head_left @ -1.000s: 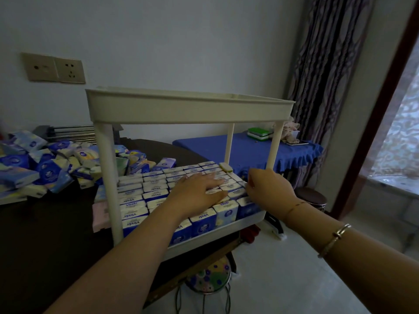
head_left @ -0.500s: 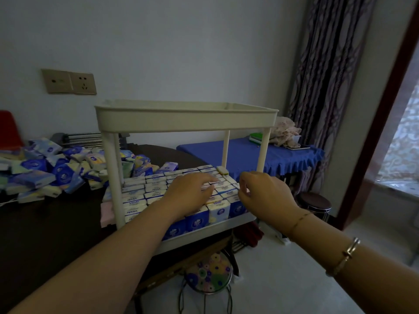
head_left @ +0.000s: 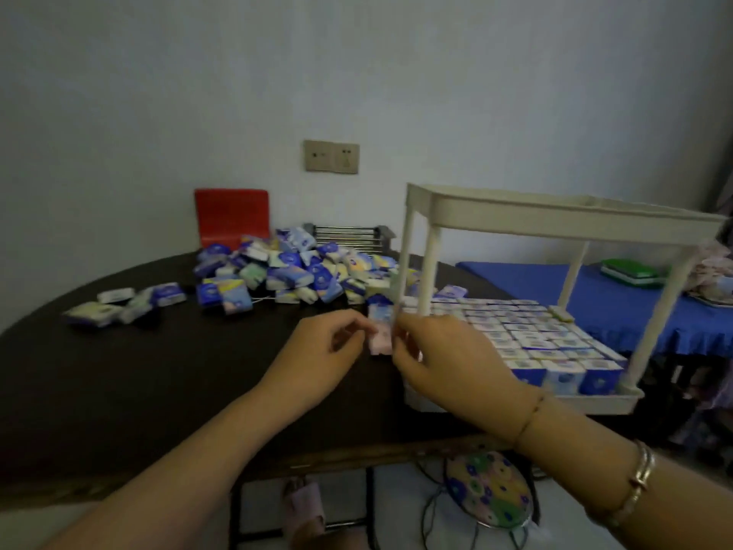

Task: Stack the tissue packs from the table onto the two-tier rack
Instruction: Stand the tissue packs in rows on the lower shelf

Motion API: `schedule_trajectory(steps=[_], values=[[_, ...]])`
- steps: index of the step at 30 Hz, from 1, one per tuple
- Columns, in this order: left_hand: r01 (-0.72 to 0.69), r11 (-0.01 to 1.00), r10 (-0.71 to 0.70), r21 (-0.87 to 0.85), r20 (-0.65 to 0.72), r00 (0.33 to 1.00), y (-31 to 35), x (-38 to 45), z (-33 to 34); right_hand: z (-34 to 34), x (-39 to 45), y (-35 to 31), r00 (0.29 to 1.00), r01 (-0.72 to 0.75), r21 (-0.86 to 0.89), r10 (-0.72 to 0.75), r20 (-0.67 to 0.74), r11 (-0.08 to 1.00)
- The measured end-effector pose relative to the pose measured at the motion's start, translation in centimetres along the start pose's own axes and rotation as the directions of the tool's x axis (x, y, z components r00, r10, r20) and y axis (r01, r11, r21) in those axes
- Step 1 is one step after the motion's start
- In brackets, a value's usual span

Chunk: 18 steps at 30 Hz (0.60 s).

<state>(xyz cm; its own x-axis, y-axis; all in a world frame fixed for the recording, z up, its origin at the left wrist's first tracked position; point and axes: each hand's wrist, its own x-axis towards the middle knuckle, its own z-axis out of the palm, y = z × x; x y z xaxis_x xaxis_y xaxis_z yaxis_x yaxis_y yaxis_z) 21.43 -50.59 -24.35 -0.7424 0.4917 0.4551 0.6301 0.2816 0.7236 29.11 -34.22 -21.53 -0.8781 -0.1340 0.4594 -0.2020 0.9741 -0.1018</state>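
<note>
Both your hands, left hand (head_left: 317, 353) and right hand (head_left: 444, 357), pinch the pink pack (head_left: 380, 338) mid-frame, just left of the rack (head_left: 555, 216). Bottom tier looks full, so next it probably goes up top; loose pile (head_left: 293, 271) waits behind.

Dim room. Pale blue-grey wall (head_left: 357, 73) fills upper frame; double socket plate (head_left: 331, 156) centre. Red chair back (head_left: 232, 216) left of centre. Blue-covered table (head_left: 555, 283) at right. Patterned stool (head_left: 490, 492) on pale floor, bottom centre.
</note>
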Motion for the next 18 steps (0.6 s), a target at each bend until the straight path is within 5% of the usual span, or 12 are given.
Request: schedule_trajectory(steps=[9,18], values=[[0.386,0.905,-0.346,0.178,-0.219,0.912,-12.4,-2.0,-9.6,12.2,10.3,-5.9,0.985,0.069,0.108,-0.085,0.151,0.992],[0.549,0.808,-0.503,0.216,-0.234,0.832,-21.6,6.8,-9.2,23.1,20.9,-3.2,0.984,-0.170,0.076,0.173,-0.036,0.983]])
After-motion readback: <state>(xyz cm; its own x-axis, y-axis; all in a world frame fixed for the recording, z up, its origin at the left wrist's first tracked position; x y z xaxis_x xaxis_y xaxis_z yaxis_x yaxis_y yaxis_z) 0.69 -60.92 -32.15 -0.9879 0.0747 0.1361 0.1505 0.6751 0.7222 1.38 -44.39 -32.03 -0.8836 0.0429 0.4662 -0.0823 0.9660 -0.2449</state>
